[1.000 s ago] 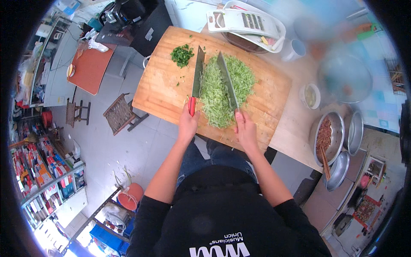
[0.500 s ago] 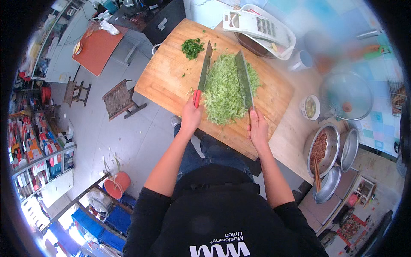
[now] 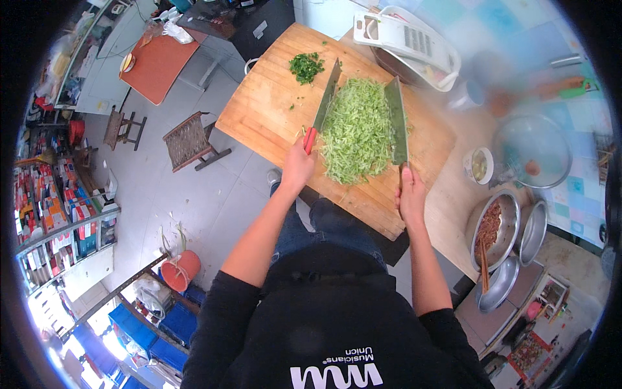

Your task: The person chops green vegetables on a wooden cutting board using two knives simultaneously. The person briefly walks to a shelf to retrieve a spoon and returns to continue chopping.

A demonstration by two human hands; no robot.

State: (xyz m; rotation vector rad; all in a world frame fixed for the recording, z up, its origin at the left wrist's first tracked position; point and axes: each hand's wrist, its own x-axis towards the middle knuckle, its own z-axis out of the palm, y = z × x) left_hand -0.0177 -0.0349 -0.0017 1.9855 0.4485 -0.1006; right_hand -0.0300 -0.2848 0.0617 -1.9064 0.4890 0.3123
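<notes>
A pile of shredded green vegetable (image 3: 357, 133) lies on the wooden cutting board (image 3: 256, 113), between two upright cleaver blades. My left hand (image 3: 299, 166) grips the red handle of one cleaver (image 3: 328, 96), whose blade stands along the pile's left side. In my right hand (image 3: 412, 198) is a second cleaver (image 3: 396, 123) with a dark handle, its blade against the pile's right side. A small heap of chopped green herbs (image 3: 306, 67) sits at the board's far left, apart from both blades.
Beyond the board, a white grater (image 3: 405, 40) rests across a plastic basin (image 3: 447, 81). Right of it stand a small white bowl (image 3: 478, 166), a large glass bowl (image 3: 534, 146) and a metal bowl of minced meat (image 3: 490, 220) with chopsticks (image 3: 483, 262). A woven stool (image 3: 189, 141) stands left.
The right cleaver has moved right, from inside the shreds to the pile's right edge, so the two blades are farther apart. Both hands keep their grips. The whole view has shifted slightly.
</notes>
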